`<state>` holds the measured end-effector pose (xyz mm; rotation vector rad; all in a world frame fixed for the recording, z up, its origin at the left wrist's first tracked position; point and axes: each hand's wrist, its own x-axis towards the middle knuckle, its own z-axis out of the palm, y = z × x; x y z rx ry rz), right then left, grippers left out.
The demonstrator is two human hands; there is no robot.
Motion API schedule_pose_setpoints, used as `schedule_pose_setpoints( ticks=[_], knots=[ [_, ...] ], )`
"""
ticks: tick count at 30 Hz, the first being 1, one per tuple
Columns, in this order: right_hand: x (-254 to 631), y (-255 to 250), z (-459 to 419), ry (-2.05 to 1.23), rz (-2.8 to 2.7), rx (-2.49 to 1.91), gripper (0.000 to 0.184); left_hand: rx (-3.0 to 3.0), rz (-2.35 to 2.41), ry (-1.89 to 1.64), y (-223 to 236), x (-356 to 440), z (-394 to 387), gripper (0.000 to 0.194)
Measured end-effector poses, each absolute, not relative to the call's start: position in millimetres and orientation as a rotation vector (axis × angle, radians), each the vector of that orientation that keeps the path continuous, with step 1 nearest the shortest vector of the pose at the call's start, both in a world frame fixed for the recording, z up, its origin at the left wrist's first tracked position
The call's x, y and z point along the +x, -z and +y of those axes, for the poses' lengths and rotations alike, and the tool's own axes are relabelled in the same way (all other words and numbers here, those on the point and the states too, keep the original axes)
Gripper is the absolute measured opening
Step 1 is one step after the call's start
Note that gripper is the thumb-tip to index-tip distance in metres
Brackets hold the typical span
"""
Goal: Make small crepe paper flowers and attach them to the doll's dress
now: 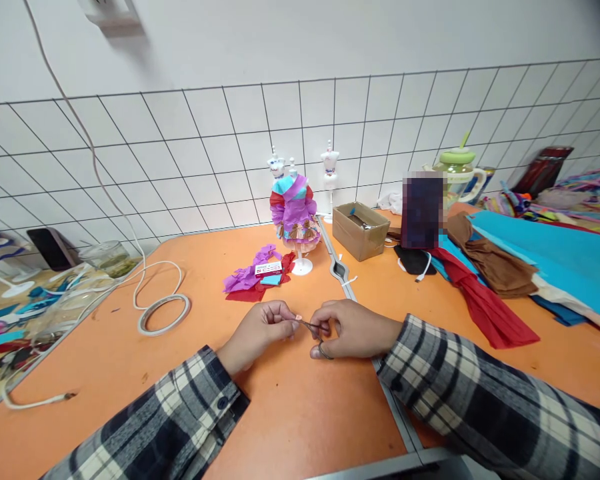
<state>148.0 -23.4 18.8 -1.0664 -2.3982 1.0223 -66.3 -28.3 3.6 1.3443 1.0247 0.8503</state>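
Note:
My right hand [355,327] has its thumb and a finger through the loops of a small pair of scissors [311,326]. The blades point left, toward the fingertips of my left hand [263,330]. Those fingers are pinched on a small pinkish piece [298,318], mostly hidden, at the scissor tips. Behind my hands, a small dress form [294,200] wears a purple, red and blue paper outfit with a ruffled skirt. At its foot lie purple crepe paper [245,277], red paper [245,294] and a small white box [269,268].
A tape roll [164,315] and white cable [135,280] lie left on the orange table [190,387]. Behind right stand a cardboard box [359,233], a blurred phone [423,212] and a green-lidded cup [457,173]. Red, brown and blue paper sheets [555,247] cover the right side.

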Motion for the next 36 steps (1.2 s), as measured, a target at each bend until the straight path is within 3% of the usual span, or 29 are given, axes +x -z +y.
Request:
schedule_pose_setpoints(
  ticks=[11, 16, 19, 21, 24, 36],
  knots=[
    [149.5, -12.6, -20.0, -1.080, -2.357, -1.053, 0.017, 1.300, 1.011, -0.839, -6.1, -66.0, -28.7, 0.022],
    [150.0, -4.2, -21.4, -1.438, -2.255, -1.101, 0.022, 1.254, 0.991, -0.836, -7.5, -61.9, -32.1, 0.025],
    [150.3, -7.6, -21.6, -1.298, -2.366, -1.067, 0.018, 1.249, 0.987, -0.825, -6.7, -61.4, -32.6, 0.023],
    [150.1, -12.3, -21.6, -1.221, -2.427, -1.034, 0.026, 1.253, 0.984, -0.797, -5.5, -62.3, -31.8, 0.021],
    [149.3, -17.4, -22.6, -1.276, -2.424, -1.017, 0.033, 1.250, 0.974, -0.766, -4.0, -63.5, -30.0, 0.019],
    [150.3, -13.2, -21.2, -1.225, -2.336, -1.028, 0.026, 1.086, 0.999, -0.801, -10.6, -61.2, -30.8, 0.021]
  ],
)
